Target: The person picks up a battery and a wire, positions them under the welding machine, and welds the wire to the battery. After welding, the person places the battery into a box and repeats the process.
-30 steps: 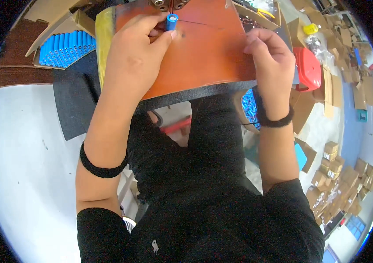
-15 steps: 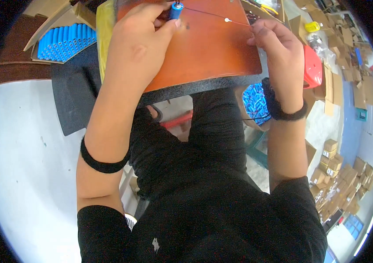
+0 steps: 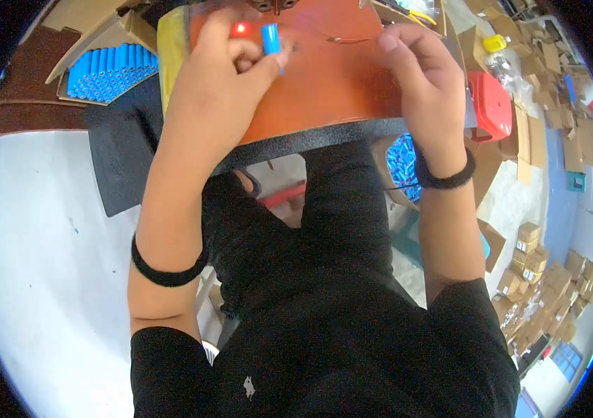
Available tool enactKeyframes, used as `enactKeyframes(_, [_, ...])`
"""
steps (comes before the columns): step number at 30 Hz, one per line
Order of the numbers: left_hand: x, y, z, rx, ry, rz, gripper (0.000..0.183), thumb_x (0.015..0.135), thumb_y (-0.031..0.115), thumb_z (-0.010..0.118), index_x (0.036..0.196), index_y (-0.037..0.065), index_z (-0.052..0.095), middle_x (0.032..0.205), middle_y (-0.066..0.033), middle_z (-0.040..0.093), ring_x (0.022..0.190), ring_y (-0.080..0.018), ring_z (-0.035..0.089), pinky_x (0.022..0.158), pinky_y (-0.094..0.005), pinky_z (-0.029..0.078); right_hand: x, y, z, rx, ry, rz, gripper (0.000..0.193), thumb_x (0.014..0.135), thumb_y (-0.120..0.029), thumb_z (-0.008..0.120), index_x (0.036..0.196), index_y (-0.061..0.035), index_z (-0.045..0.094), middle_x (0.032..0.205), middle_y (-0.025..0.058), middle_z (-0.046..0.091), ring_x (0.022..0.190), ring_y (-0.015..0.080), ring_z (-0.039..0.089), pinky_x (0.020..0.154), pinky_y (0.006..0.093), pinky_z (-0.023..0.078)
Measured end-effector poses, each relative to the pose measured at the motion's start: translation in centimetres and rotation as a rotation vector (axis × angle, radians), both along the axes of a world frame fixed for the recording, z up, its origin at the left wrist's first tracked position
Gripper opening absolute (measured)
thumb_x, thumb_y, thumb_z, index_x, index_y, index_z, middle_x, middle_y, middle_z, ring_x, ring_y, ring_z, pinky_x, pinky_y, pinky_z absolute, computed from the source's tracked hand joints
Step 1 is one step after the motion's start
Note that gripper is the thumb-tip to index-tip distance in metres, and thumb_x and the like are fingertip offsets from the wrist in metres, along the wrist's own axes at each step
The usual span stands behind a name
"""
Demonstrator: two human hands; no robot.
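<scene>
A blue cylindrical battery cell (image 3: 270,40) is pinched between the thumb and fingers of my left hand (image 3: 216,94), over the orange-brown work board (image 3: 331,90). Just above the cell, at the top edge, show the dark metal tips of a machine (image 3: 275,5). My right hand (image 3: 430,87) is closed at the thumb and forefinger on the end of a thin wire lead (image 3: 348,40), which runs left over the board. The wire is blurred, and I cannot tell whether it joins the cell. Beside my left fingers glows a small red light (image 3: 240,29).
An open carton (image 3: 91,45) of upright blue cells stands at the far left. Below the board's right side is a container of blue cells (image 3: 402,164). A red plastic stool (image 3: 491,104) stands to the right. Yellow-handled pliers (image 3: 422,17) lie at the upper right.
The cell has moved slightly left and down, away from the machine tips. My right hand has shifted a little left with the wire. The red light now shows.
</scene>
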State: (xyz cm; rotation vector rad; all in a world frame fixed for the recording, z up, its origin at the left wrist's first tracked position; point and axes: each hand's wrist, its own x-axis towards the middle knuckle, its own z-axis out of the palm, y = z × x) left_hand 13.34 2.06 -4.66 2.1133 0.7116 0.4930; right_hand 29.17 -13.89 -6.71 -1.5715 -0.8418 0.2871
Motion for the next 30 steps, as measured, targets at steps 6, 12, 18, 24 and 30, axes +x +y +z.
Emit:
enactKeyframes(6, [-0.7,0.6,-1.2,-0.133,-0.276,-0.222,0.031,0.089,0.016,0.068,0.115,0.002,0.059,0.079,-0.0032,0.056,0.070,-0.0098,0.053,0.064,-0.0253,0.045,-0.4,2.1,0.8,-0.021,0.014,0.084,0.021,0.095,-0.019,0.060,0.098,0.0016,0.064,0.089,-0.0029,0.063,0.083,0.0050,0.055,0.075,0.0216,0.044])
enactKeyframes(12, [0.7,1.9,-1.4,0.221,-0.158,-0.129,0.032,0.087,0.022,0.069,0.109,-0.001,0.067,0.081,-0.0106,0.061,0.071,-0.0177,0.059,0.067,-0.0293,0.047,-0.1,3.7,1.3,-0.022,0.156,0.104,0.014,0.093,-0.012,0.057,0.087,0.0001,0.059,0.077,-0.0020,0.058,0.070,0.0065,0.051,0.066,0.0217,0.042])
enactKeyframes(18, [1.2,2.3,-1.4,0.251,-0.026,-0.079,0.035,0.091,0.030,0.067,0.113,0.002,0.068,0.102,-0.0139,0.069,0.092,-0.0206,0.065,0.085,-0.0287,0.047,-0.1,4.9,2.4,-0.099,0.115,0.075,0.018,0.092,-0.015,0.056,0.084,0.0008,0.059,0.074,-0.0009,0.058,0.068,0.0074,0.052,0.064,0.0227,0.043])
enactKeyframes(24, [1.2,1.4,-0.9,0.213,0.042,0.008,0.037,0.091,0.033,0.066,0.116,0.006,0.068,0.103,-0.0141,0.071,0.093,-0.0195,0.066,0.086,-0.0287,0.047,0.0,5.2,2.1,-0.115,0.099,0.079,0.020,0.093,-0.016,0.057,0.083,0.0016,0.060,0.073,0.0001,0.058,0.067,0.0079,0.052,0.063,0.0230,0.043])
enactKeyframes(30, [1.1,1.9,-1.2,0.220,0.013,-0.034,0.037,0.091,0.034,0.066,0.116,0.007,0.068,0.104,-0.0135,0.071,0.095,-0.0193,0.067,0.086,-0.0288,0.047,0.0,5.4,1.6,-0.049,0.101,0.069,0.021,0.093,-0.016,0.058,0.084,0.0027,0.060,0.073,0.0010,0.059,0.067,0.0092,0.053,0.063,0.0242,0.044])
